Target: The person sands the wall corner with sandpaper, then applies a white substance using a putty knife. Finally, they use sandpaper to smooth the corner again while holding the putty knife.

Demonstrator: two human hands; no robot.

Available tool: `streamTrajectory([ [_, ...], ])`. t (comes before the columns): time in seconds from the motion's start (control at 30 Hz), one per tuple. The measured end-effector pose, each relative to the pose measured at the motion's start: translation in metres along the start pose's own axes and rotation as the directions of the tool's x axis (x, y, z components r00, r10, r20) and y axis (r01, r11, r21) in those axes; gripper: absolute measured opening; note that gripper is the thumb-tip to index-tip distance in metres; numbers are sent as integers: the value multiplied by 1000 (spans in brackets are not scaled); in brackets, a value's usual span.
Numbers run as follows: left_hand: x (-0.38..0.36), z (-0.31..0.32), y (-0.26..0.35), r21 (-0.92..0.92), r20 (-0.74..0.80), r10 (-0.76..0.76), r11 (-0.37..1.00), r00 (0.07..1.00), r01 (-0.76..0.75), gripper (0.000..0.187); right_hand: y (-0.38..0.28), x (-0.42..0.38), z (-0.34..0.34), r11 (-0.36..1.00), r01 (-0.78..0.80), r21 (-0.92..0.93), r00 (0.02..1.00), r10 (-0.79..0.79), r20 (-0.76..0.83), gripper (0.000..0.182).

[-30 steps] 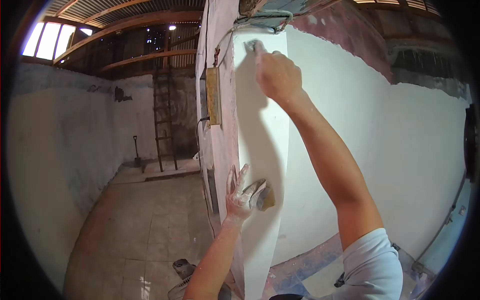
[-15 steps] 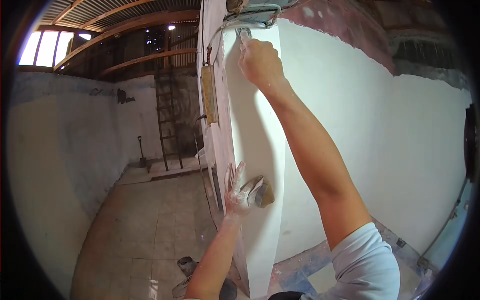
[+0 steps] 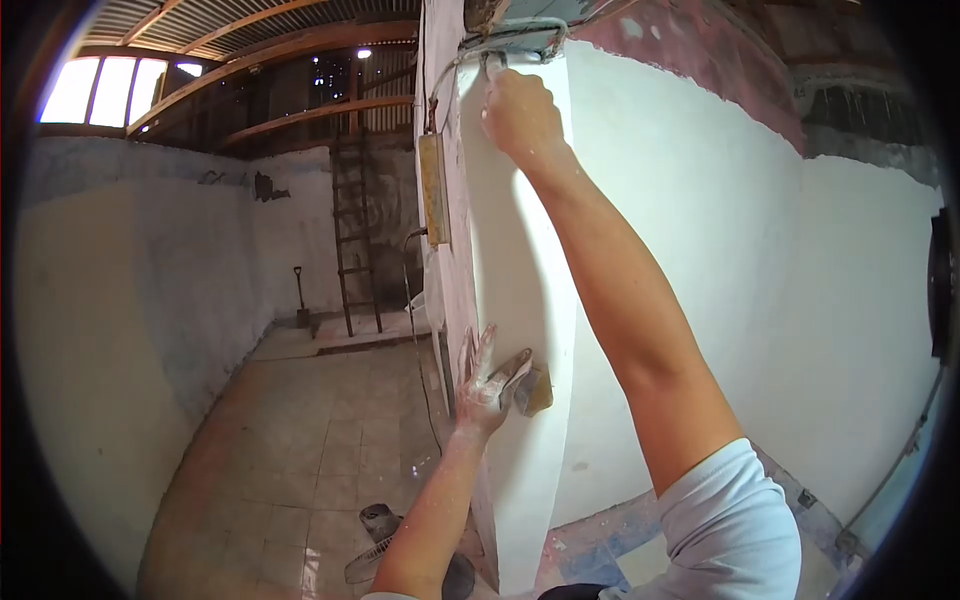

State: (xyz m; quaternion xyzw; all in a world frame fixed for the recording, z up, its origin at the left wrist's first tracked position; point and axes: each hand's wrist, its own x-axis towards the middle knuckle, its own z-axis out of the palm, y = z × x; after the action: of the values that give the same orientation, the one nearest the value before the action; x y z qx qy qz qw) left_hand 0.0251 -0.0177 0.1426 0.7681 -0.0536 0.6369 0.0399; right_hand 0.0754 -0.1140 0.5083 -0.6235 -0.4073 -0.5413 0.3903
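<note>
A tall white-coated column stands in front of me. Near its top, my right hand is closed around a small putty knife, whose greyish blade meets the column face just under the wires. Lower down, my left hand, smeared with white, rests against the column's left edge with some fingers pointing up. Between its thumb side and the column face is a flat grey-and-tan piece, angular in outline; the hand hides part of it.
Loose wires cross the column's top. A yellowish box is fixed to its left side, with a cable hanging below. Behind stand a ladder and a shovel. A fan is on the tiled floor beside my left forearm.
The view has shifted slightly, so the column and background sit further right. My right hand is a little higher, closer to the column's top edge. My left hand keeps its place.
</note>
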Motion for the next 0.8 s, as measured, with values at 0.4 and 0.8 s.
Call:
streamTrajectory([
  [0.4, -8, -7, 10, 223, 80, -80, 973, 994, 60, 27, 0, -9, -2, 1000, -20, -7, 997, 20, 75, 23],
  [0.8, 0, -17, 16, 214, 147, -147, 970, 978, 113, 34, 26, -4, -5, 999, -43, -21, 998, 44, 35, 34],
])
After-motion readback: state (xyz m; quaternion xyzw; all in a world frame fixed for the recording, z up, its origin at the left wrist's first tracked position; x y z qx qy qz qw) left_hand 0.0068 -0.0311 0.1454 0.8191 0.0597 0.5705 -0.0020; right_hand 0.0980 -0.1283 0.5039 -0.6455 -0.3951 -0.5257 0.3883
